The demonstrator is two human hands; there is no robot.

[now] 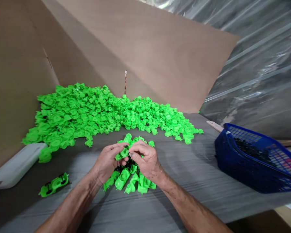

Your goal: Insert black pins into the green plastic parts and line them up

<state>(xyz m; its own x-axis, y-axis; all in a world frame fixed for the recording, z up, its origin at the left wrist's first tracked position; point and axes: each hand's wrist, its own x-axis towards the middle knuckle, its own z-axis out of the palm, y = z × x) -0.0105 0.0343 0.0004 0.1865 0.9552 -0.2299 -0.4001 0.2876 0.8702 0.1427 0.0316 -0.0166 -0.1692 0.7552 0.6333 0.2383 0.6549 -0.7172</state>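
Note:
Over the middle of the table, my left hand (106, 163) grips a bright green plastic toy car body (122, 154) between thumb and fingers. A bit of black shows at its upper edge. My right hand (147, 160) is closed in a pinch against the right side of that body; a tiny dark spot shows at its fingertips, too small to name. Below both hands lie several loose green car bodies (122, 180) and some black parts (128, 165), partly hidden by the fingers. Off to the left, a green toy car piece (54, 185) with black axle-like parts rests on the table.
A large heap of green pieces (82, 111) lies along the cardboard wall (145, 48). At right stands a blue plastic basket (242, 168) holding black parts (254, 150). A white plastic object (19, 166) is at left on the grey table (184, 181).

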